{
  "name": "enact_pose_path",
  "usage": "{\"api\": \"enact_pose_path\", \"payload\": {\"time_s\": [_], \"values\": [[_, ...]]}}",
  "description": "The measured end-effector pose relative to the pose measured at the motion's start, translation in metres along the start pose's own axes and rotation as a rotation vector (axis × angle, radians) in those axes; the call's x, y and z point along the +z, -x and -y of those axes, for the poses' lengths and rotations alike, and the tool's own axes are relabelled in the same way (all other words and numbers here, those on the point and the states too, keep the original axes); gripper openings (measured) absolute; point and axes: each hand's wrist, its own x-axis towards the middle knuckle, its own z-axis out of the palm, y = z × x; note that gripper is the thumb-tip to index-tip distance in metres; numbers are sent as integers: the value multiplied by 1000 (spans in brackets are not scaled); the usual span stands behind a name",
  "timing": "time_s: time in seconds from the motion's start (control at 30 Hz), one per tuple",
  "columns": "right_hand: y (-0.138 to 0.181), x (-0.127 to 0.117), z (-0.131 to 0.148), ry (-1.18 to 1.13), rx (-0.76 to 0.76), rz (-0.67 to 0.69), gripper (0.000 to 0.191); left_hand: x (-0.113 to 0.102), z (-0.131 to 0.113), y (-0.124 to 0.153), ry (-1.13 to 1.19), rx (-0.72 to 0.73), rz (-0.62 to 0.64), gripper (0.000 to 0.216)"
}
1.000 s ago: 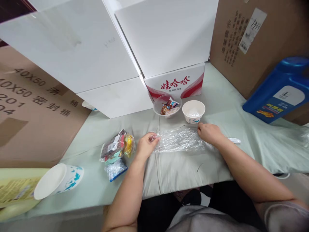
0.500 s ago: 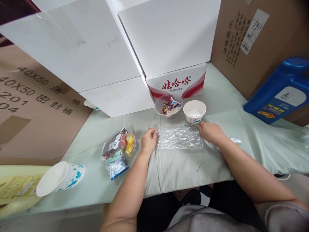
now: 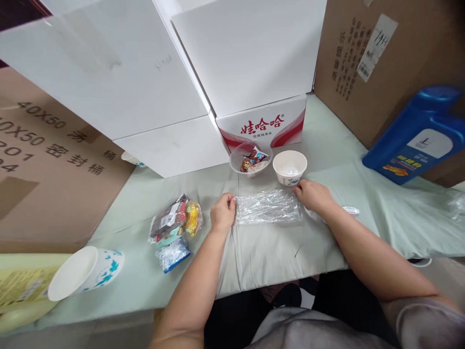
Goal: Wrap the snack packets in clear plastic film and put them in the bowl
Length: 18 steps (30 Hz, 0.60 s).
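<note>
A crinkled sheet of clear plastic wrap (image 3: 268, 207) lies stretched flat on the pale green cloth. My left hand (image 3: 222, 214) is closed on its left edge, fingers pinched together. At the sheet's right end, my right hand (image 3: 312, 195) is curled with its fingertips gripping the upper right corner, just below a white paper bowl (image 3: 289, 166). To the left of that bowl sits a clear plastic bowl (image 3: 250, 160) holding wrapped snacks.
A pile of snack packets (image 3: 174, 228) lies left of my left hand. A paper cup (image 3: 85, 271) lies on its side at front left. White boxes (image 3: 203, 72) and cardboard cartons (image 3: 366, 63) wall the back. A blue jug (image 3: 417, 135) leans at right.
My left hand has drawn the sheet's left edge a little to the right and its fingers have closed tighter. The wrap now looks narrower and flatter. My right hand stays in place.
</note>
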Motion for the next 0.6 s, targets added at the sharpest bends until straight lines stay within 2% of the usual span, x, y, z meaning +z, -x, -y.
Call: {"api": "enact_pose_path", "payload": {"time_s": [0.07, 0.2, 0.43, 0.6], "values": [[0, 3, 4, -15, -17, -3, 35, 2, -2, 1, -32, 15, -3, 14], [-1, 9, 6, 27, -76, -25, 27, 5, -5, 4, -96, 34, -13, 15], [-1, 1, -2, 1, 30, -70, 29, 6, -4, 3, -114, 31, -13, 14], [1, 6, 8, -73, -46, -35, 31, 8, -3, 3, -107, 29, 3, 16]]}}
